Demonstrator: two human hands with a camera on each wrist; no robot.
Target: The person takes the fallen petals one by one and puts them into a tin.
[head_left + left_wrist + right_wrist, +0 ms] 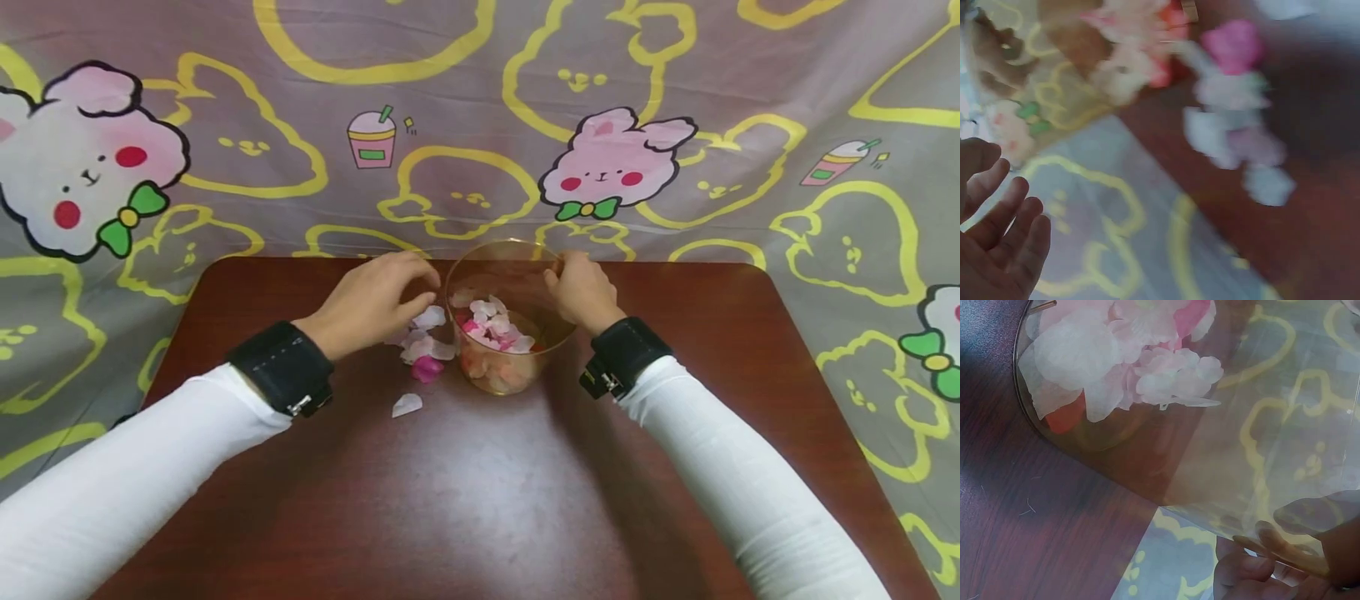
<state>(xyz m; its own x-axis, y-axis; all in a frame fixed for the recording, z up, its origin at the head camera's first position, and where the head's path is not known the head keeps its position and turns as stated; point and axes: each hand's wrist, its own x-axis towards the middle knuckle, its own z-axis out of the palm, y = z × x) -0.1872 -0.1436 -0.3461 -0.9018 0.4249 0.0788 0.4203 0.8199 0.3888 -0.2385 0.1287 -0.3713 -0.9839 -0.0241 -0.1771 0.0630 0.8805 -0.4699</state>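
Right hand (581, 290) is on the far right rim of the clear cup (510, 333), fingers curled over the edge and pinching it; the right wrist view shows the fingertips (1241, 569) pressed against the thin see-through wall. Left hand (371, 302) hovers just left of the cup, over a small heap of loose petals (423, 342), fingers bent downward towards them. Whether they actually pinch a petal, I cannot tell; in the blurred left wrist view the fingers (1004, 231) look relaxed and apart.

The cup stands upright on a dark reddish-brown table (480, 500) with a faint wood grain and rounded corners, towards its far edge. It has a faint amber tint and is part filled with soft, thin fabric-like petals (495, 325): white, pale pink, one hot pink, an orange-red one low down. Left of the cup, the loose heap is white and lilac with one magenta petal (427, 368) at its near side, and a single white petal (407, 405) lies apart, nearer the person.

Behind and around the table hangs a grey cloth (480, 100) printed with yellow outlines, pink rabbits and drink cups. White sleeves, black wrist straps.
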